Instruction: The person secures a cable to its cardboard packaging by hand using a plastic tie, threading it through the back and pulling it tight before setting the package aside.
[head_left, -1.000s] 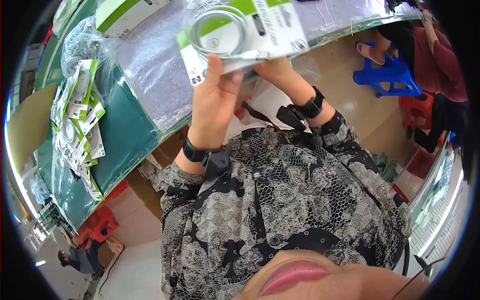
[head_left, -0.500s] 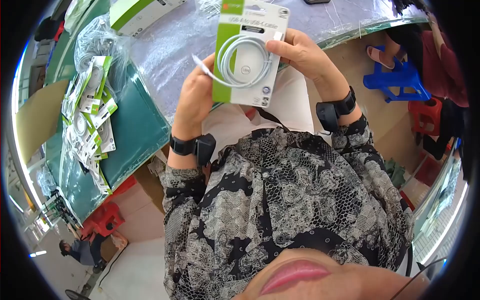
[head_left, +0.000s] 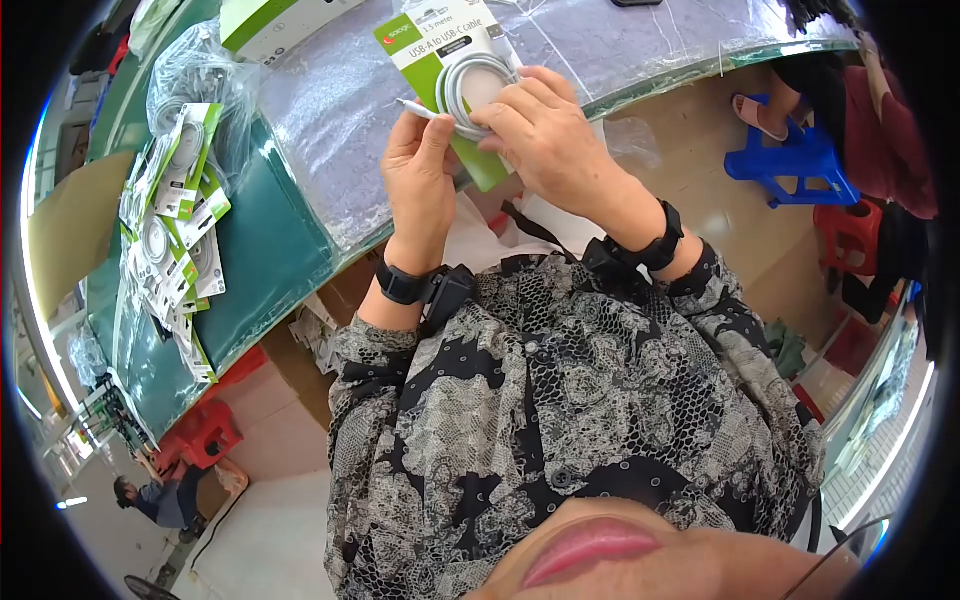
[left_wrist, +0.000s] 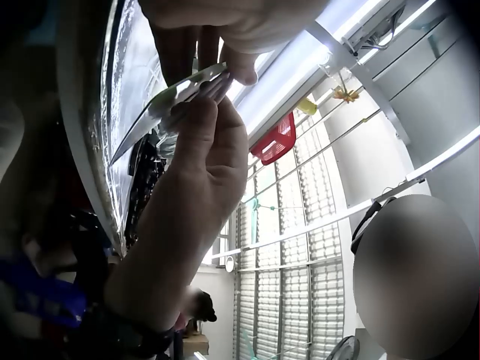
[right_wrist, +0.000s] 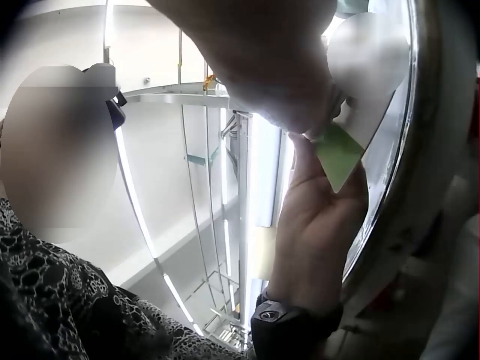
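A green and white packaging card [head_left: 428,72], printed "USB-A to USB-C cable", is held tilted over the table's near edge. On its front lies a coiled white USB cable [head_left: 449,88]. My left hand [head_left: 420,185] grips the card's lower left side, thumb in front, with one white cable end poking out past the fingertips. My right hand [head_left: 560,145] reaches across from the right, its fingers curled on the coil and covering part of it. In the left wrist view the card [left_wrist: 161,105] shows edge-on; in the right wrist view its green corner [right_wrist: 340,156] lies over the left palm.
Several carded cables [head_left: 180,230] lie piled on the green tabletop [head_left: 270,270] at left, by a clear plastic bag [head_left: 205,80]. A green and white box [head_left: 275,25] stands behind. At right are a blue stool [head_left: 790,165] and a seated person.
The card was turned and tilted, brought upright facing me, then leaned and shifted slightly left. The right hand moved from the card's right edge across onto the coil; the left thumb came to the front.
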